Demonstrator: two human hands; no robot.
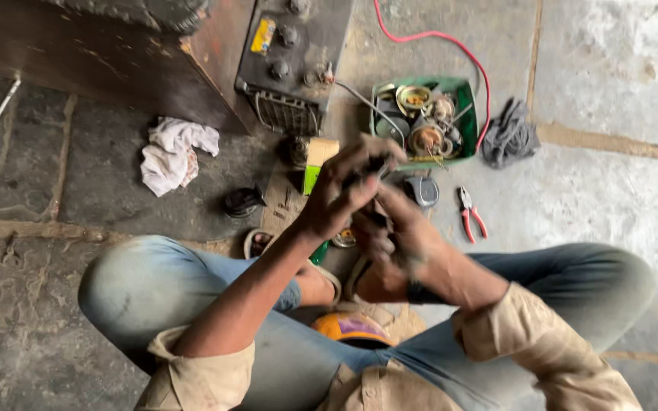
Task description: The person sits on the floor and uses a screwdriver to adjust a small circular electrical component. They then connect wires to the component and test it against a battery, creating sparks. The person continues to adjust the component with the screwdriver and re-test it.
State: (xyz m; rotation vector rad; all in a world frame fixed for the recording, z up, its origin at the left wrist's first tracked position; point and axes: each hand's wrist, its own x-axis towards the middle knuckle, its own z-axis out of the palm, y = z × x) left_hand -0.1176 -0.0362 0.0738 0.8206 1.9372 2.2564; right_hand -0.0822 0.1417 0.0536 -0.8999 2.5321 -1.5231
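I squat on a stone floor and look down at both hands, held together above my feet. My left hand point(344, 190) is closed around a small dark part point(375, 164) held near its fingertips. My right hand point(397, 236) sits just under it, fingers curled against the same part; grime covers both hands. What the part is cannot be made out. A green tray point(466, 99) of metal parts lies just beyond the hands.
Red-handled pliers point(470, 213) lie right of the hands. A grey rag point(508, 137), a white cloth point(173, 152), a dark battery point(291, 61), a small box point(317, 156) and a red cable point(451, 42) lie around. A wooden block point(116, 61) stands at the back left.
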